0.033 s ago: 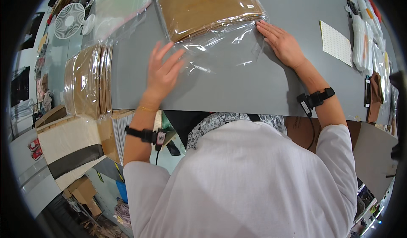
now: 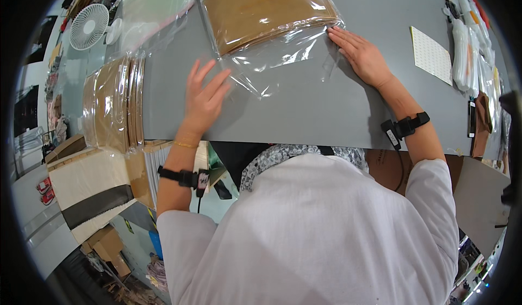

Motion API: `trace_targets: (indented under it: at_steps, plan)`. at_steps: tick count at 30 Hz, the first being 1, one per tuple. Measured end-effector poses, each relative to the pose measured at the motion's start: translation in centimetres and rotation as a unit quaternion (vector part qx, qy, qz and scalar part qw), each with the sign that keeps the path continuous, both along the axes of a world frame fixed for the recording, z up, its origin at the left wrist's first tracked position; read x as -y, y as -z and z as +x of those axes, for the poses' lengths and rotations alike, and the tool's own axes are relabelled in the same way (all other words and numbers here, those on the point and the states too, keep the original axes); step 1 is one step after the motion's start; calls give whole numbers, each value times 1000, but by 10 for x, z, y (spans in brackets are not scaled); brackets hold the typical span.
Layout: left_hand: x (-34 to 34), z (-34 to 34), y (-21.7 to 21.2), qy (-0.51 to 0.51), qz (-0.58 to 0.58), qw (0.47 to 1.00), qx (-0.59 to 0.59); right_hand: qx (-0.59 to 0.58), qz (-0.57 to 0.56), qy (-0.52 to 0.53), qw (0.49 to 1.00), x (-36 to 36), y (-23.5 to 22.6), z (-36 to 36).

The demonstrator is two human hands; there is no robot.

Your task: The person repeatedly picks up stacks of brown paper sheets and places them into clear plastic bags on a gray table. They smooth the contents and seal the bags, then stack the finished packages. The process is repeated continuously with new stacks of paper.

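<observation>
The brown package (image 2: 269, 12) is lying at twelve o'clock on the desk (image 2: 288, 117), the nearer right hand (image 2: 361, 57) resting flat, fingertips touching its four-o'clock corner, the left hand (image 2: 204, 99) hovering, fingers spread, at seven o'clock.

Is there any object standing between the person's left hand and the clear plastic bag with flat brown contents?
Nothing visible stands between them: the left hand is beside the clear plastic bag with flat brown contents, at its near-left corner. Whether they touch, I cannot tell.
</observation>
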State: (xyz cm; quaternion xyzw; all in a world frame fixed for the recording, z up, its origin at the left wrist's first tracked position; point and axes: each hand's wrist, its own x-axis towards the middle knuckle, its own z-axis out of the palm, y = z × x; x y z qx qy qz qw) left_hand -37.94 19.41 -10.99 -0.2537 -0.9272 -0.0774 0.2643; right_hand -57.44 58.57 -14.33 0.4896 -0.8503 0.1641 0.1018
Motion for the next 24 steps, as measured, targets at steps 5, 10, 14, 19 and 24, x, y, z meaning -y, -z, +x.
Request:
trace_targets:
  at_steps: [5, 10, 14, 19, 24]
  plan:
    - [35, 49, 1, -71, 55, 994, 66, 18, -26, 6, 999, -3, 0, 1]
    - [13, 7, 6, -87, -22, 993, 81, 10, -63, -9, 998, -7, -11, -7]
    - [5, -31, 7, -12, -18, 995, 98, 2, -33, -23, 999, -8, -20, -23]
    - [8, -44, 15, -112, 392, 892, 196, 215, -148, 95, 961, 4, -22, -40]
    - [12, -72, 23, -240, 602, 710, 276, 292, -141, 250, 912, 42, -14, -60]
